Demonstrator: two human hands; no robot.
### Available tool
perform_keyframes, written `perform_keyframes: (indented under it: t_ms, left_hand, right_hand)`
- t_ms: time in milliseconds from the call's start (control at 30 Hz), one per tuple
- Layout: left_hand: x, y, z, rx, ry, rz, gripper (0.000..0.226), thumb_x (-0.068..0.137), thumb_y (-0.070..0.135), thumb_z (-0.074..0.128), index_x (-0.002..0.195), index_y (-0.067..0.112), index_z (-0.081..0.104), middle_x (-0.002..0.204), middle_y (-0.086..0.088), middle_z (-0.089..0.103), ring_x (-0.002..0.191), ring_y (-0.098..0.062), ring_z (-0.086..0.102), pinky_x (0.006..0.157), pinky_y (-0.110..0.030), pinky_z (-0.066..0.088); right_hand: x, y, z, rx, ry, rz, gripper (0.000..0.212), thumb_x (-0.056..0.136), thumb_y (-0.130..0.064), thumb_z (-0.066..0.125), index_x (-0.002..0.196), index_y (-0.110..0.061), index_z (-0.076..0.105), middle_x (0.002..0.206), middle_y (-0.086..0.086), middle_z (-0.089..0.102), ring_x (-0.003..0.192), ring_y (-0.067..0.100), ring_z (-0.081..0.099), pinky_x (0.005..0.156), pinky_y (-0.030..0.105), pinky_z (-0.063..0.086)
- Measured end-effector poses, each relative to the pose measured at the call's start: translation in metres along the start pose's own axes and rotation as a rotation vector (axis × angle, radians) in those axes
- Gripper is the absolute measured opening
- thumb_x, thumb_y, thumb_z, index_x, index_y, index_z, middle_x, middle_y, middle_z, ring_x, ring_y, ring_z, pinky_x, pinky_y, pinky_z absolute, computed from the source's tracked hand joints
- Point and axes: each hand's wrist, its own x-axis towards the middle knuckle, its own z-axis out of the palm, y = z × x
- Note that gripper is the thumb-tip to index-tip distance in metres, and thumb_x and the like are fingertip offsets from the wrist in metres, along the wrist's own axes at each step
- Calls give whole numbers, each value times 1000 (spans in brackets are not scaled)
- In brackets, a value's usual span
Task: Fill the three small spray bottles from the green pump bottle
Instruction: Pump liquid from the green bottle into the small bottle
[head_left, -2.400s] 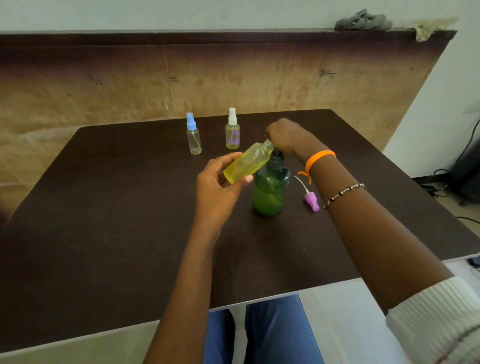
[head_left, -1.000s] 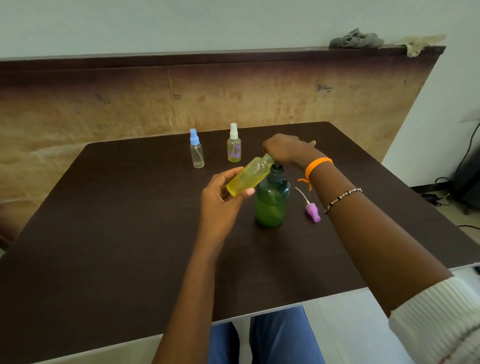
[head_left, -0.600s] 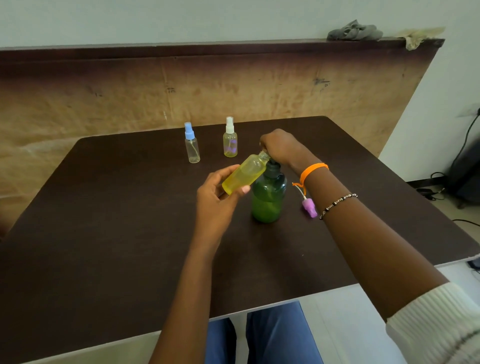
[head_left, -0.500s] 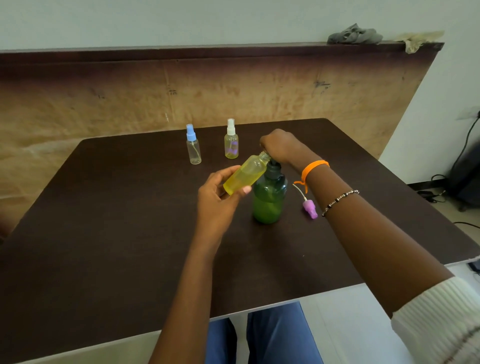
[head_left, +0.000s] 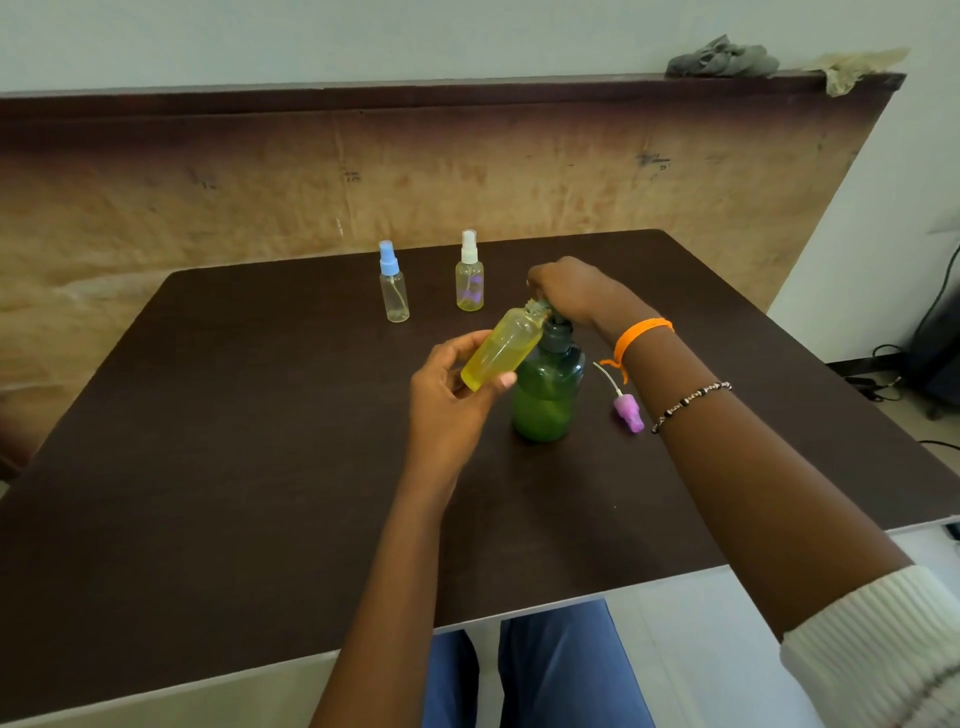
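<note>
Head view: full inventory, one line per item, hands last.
Green plastic pump bottle: 1, green, upright mid-table.
Uncapped small spray bottle: 1, yellow liquid inside, tilted, neck at the pump spout.
Blue-capped small spray bottle: 1, clear, far side of table.
White-capped small spray bottle: 1, yellowish, right of the blue-capped one.
Purple spray cap with tube: 1, lying right of pump bottle.
Dark brown table: 1.
Grey cloth: 1, on the ledge.
Left hand: holds the uncapped bottle.
Right hand: on the pump head.
</note>
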Motion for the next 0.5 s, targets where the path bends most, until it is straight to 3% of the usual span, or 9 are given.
perform_keyframes:
  t_ms: [67,133,167,267,333,500]
  left_hand:
    - [1,3,-1,10,5,18,39,77,-2,72,106,22,63,113,-11,66,97,-13,66,83,-23,53]
    - [1,5,-3,30,10,42,40,76,0,72,103,29,64,112,-11,65,98,-15,66,85,-25,53]
    - [1,6,-3,38,11,51,42,76,1,73,101,32,64,112,-11,65,99,-15,66,86,-26,53]
    - [2,8,-4,54,10,61,44,75,2,73,101,36,63,112,-10,65,99,-15,65,87,-28,53]
    - [1,8,-4,69,12,61,44,75,1,73,101,35,63,112,-9,64,99,-12,65,86,-27,53]
    - [1,10,-5,68,19,71,44,74,0,74,102,33,63,108,-5,64,95,-6,64,82,-20,51]
  right_hand:
    - [-6,-6,-4,-30,-25,3,26,77,-36,37,68,-15,52,87,8,58,86,31,50,99,53,37]
    - [-8,-10,-8,-96,-14,8,36,81,-39,36,94,-13,58,116,11,56,105,36,50,106,57,30]
    - [-10,-10,-10,-122,-5,20,39,86,-39,37,107,-13,57,121,10,52,112,35,47,108,57,25]
    - [-6,-7,-6,-157,-10,-38,31,94,-22,34,110,-8,55,121,15,54,106,35,49,105,48,33]
    - [-2,-4,-1,-171,-40,-57,34,97,-9,32,119,2,55,125,23,54,114,39,51,96,40,41]
    - [-13,-10,-4,-167,-41,-23,35,98,-7,31,123,5,52,128,24,53,120,40,49,96,39,41]
